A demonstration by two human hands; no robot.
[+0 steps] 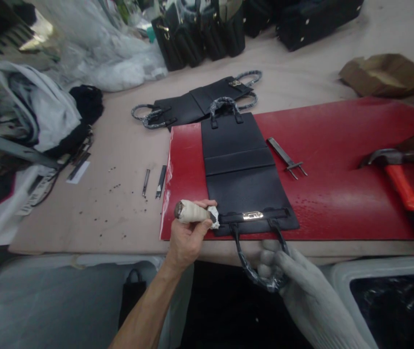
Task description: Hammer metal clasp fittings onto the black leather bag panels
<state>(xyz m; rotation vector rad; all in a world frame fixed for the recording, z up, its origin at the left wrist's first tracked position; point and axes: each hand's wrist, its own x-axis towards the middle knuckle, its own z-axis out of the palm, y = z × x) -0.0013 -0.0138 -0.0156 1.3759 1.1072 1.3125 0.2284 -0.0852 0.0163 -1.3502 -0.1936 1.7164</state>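
Note:
A flat black bag panel [245, 186] with a plastic-wrapped handle at each end lies on a red mat [345, 174]. A strap with a shiny metal plate [253, 215] runs along its near end. My bare left hand [187, 242] is closed round a tool wrapped in whitish tape [194, 212], at the panel's near left corner; its kind I cannot make out. In a grey glove, my right hand [297, 269] has its fingers curled round the near handle [245, 264], which hangs past the table edge.
Another black panel with handles [188, 106] lies behind. Right of the work are a two-pronged metal tool [287, 159] and a red-handled hammer [403, 186]. Two small metal tools [146, 182] rest left of the mat. Black bags [199, 39] and a cardboard box [384, 75] stand farther back.

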